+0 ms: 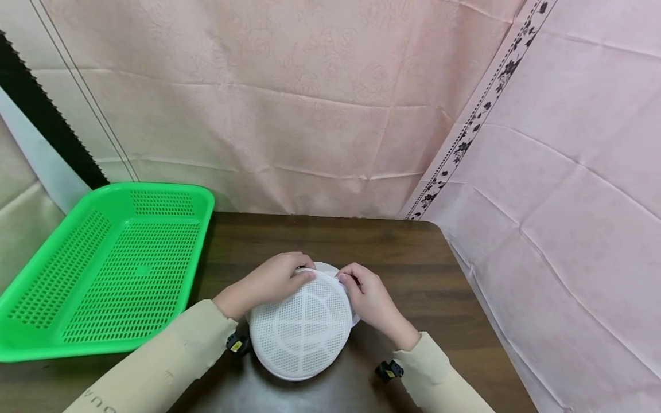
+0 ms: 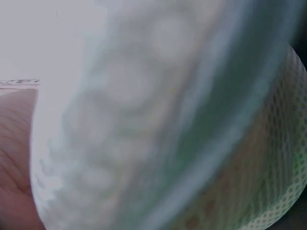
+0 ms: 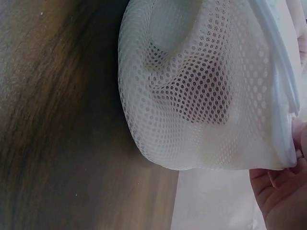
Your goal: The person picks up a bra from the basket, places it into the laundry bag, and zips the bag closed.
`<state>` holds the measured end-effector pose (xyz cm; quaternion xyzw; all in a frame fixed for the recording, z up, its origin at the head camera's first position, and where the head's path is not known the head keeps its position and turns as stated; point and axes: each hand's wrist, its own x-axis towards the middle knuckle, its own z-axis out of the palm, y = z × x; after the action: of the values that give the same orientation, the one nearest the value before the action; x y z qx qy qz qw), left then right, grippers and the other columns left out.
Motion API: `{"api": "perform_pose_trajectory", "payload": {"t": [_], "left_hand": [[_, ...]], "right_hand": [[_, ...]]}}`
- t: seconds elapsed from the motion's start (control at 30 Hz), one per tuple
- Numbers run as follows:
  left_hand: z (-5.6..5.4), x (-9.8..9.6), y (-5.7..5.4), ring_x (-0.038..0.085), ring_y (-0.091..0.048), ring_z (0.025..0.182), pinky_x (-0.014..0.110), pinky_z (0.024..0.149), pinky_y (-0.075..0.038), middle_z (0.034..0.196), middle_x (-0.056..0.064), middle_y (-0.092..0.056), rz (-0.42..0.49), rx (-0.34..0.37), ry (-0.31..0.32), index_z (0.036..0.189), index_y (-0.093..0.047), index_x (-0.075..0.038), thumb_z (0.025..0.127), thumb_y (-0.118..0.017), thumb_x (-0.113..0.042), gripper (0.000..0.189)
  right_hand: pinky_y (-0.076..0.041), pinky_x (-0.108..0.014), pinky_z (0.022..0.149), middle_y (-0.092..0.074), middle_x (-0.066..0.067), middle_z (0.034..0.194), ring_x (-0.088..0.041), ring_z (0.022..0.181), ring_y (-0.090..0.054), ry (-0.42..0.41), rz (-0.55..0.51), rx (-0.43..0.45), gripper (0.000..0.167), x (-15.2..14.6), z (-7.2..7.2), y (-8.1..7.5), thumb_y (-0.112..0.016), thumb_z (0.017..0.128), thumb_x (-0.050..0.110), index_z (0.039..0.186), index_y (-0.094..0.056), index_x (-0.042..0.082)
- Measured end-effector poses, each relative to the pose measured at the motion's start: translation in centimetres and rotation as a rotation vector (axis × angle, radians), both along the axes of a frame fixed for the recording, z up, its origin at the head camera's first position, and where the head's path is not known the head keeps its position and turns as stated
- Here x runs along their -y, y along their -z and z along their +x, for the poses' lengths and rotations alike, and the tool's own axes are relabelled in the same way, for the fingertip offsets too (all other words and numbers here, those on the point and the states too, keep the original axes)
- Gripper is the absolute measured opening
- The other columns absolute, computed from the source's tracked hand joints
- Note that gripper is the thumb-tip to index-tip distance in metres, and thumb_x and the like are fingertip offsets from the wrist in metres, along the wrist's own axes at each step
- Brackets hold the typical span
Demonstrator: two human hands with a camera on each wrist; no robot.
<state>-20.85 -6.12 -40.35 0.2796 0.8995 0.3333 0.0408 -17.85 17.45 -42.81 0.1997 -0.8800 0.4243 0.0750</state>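
A round white mesh laundry bag (image 1: 302,338) is held over the table in front of me, its flat ribbed face tilted up in the head view. My left hand (image 1: 279,278) grips its upper left rim, thumb on the face and fingers behind. At the upper right edge my right hand (image 1: 369,295) pinches the rim between thumb and fingertips. The right wrist view shows the bag's soft mesh side (image 3: 192,81) and a white edge band along the rim. Close to the left wrist camera, the mesh is badly blurred.
A large green plastic basket (image 1: 193,252) with perforated walls stands on the left of the dark wooden table (image 1: 413,258). Pale cloth (image 1: 310,126) hangs behind the table, and more cloth (image 1: 568,229) lines its right side.
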Motion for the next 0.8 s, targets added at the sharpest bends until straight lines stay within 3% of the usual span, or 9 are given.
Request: {"api": "perform_pose_trajectory", "payload": {"t": [0.27, 0.8], "left_hand": [[0.18, -0.06, 0.12, 0.010, -0.056, 0.085, 0.030, 0.081, -0.048, 0.096, -0.009, -0.061, 0.008, 0.021, -0.013, 0.104, -0.067, -0.018, 0.095, -0.064, -0.027, 0.013], [0.62, 0.28, 0.52, 0.011, -0.057, 0.088, 0.033, 0.082, -0.048, 0.099, -0.008, -0.063, 0.056, 0.040, -0.012, 0.106, -0.068, -0.018, 0.095, -0.064, -0.028, 0.015]], "right_hand": [[-0.050, -0.029, 0.067, -0.061, 0.010, 0.090, -0.010, 0.077, -0.056, 0.019, 0.014, -0.003, 0.007, -0.32, 0.33, 0.17, -0.062, 0.095, 0.015, 0.095, -0.064, 0.021], [-0.049, -0.028, 0.068, -0.060, 0.011, 0.089, -0.009, 0.078, -0.056, 0.010, 0.044, -0.096, 0.005, -0.39, 0.32, 0.87, -0.062, 0.095, 0.016, 0.093, -0.064, 0.021]]}}
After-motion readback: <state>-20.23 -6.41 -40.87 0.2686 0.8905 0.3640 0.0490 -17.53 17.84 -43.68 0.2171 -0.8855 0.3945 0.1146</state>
